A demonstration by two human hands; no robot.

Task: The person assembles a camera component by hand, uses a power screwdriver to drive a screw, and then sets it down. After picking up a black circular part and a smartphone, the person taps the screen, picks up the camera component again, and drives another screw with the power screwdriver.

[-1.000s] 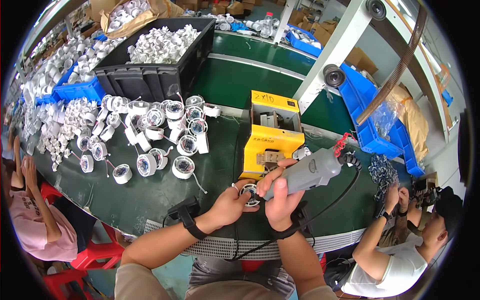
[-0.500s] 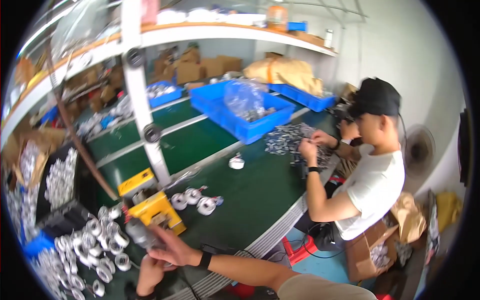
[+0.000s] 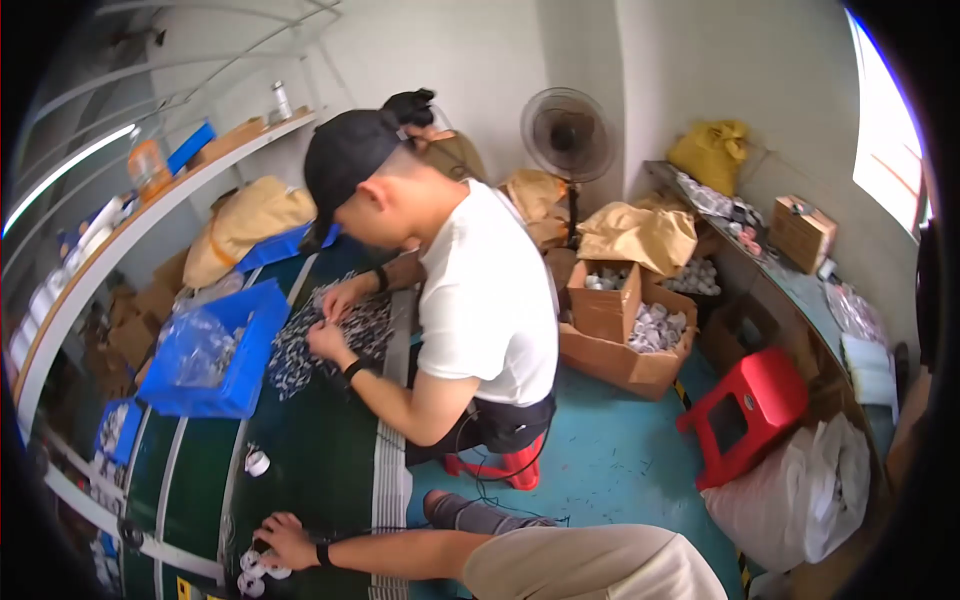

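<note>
My right hand, with a black band at the wrist, reaches over the dark green table at the lower left. Its fingers are spread and bent down over a small cluster of white round housings. They touch or nearly touch the nearest ones; I cannot see a grip on any. A single white round housing lies farther up the table. My left hand is out of the picture.
A co-worker in a white shirt sits close ahead, hands over a pile of small metal parts. Left of the pile stands a blue crate. To the right are a red stool, a white sack and a filled cardboard box.
The view has swung right. My right hand has left the grey cylindrical thing near my left hand and moved to the white housings. My left hand has gone out of view.
</note>
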